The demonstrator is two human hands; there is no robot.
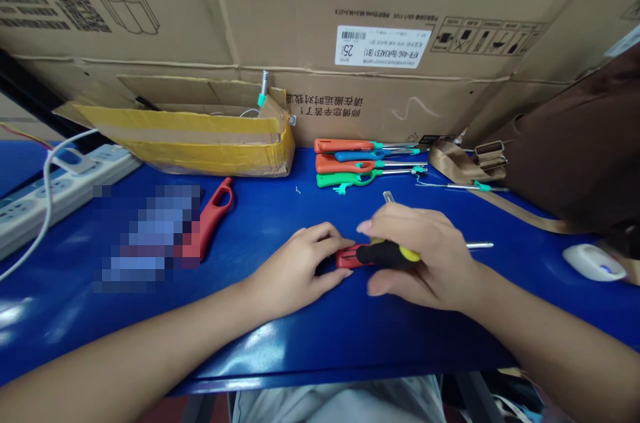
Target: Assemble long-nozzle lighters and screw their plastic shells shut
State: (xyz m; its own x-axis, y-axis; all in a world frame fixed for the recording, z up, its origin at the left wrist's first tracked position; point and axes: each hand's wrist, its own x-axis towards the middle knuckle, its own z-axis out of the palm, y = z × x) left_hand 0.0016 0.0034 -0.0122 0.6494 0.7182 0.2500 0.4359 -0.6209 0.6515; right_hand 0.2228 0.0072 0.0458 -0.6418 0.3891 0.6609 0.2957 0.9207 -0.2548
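On the blue table, my left hand (295, 270) pinches the end of a red lighter (345, 258) between thumb and fingers. The lighter lies flat, and most of its body is hidden under my other hand. A metal rod (481, 245) shows beyond that hand, in line with the lighter. My right hand (425, 253) is curled around a black-and-yellow handled tool (383, 252), held over the lighter; its working end is hidden. A small clear piece (389, 197) pokes out behind my right fingers.
Several long-nosed lighters (345, 163) are stacked at the back. Another red lighter (215, 213) lies left beside a pixelated patch. A taped carton (215, 150), power strip (65, 190), white mouse-like device (593, 262), brown bag (565, 110) and tan strap (530, 213) surround the workspace. Large cardboard (280, 3) stands behind.
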